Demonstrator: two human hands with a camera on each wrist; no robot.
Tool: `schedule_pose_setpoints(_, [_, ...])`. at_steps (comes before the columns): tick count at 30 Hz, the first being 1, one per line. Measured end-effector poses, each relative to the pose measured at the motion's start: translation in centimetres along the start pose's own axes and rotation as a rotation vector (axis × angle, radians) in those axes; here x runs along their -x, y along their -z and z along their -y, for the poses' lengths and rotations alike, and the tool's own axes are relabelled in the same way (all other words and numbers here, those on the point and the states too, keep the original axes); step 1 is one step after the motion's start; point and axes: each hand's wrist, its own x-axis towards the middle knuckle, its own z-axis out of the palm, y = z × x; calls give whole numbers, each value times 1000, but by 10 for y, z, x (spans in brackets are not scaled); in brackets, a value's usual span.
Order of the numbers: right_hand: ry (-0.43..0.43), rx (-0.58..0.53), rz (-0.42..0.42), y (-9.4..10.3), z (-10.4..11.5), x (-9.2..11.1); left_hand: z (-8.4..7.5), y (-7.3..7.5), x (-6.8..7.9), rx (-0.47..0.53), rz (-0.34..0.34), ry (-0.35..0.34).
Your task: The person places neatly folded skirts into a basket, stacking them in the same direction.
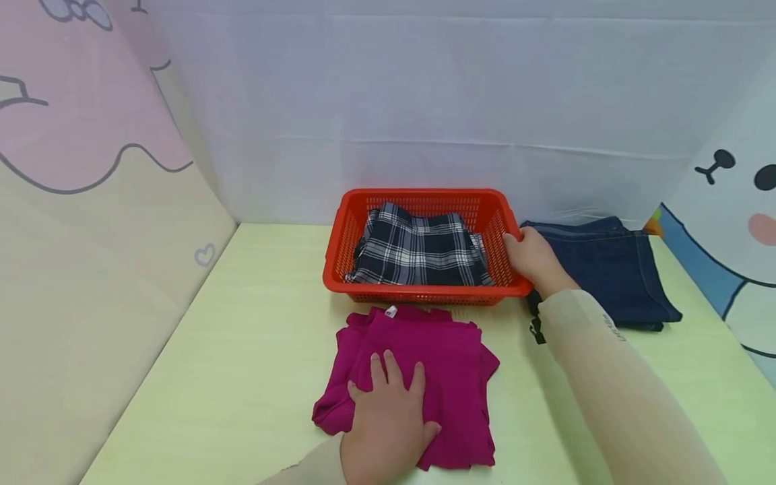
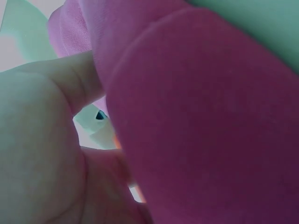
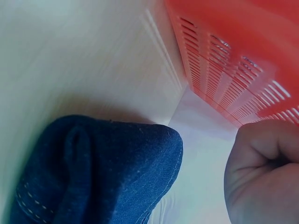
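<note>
A red plastic basket [image 1: 424, 291] stands at the back of the table with a folded black-and-white plaid cloth [image 1: 418, 249] in it. My right hand [image 1: 536, 259] grips the basket's right rim; the right wrist view shows the curled fingers against the red wall [image 3: 224, 70]. In front of the basket lies a folded magenta garment [image 1: 448, 377] with a small white tag at its top edge. My left hand [image 1: 388, 421] rests on this garment, fingers spread. In the left wrist view the magenta fabric [image 2: 201, 116] fills most of the picture beside the palm.
Folded dark blue denim [image 1: 606, 276] lies right of the basket, close to my right forearm, with a black strap end [image 1: 537, 331] by it. A white cloth wall [image 1: 424, 87] rises behind the basket. Printed panels flank the pale table [image 1: 242, 350] on both sides.
</note>
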Motion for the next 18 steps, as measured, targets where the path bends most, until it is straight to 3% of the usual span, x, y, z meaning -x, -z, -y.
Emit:
schedule_pose_setpoints(9, [4, -1, -1, 0, -1, 0, -17, 1, -6, -18, 8, 4])
schedule_pose_setpoints(18, [3, -7, 3, 0, -2, -1, -22, 2, -5, -23, 20, -2])
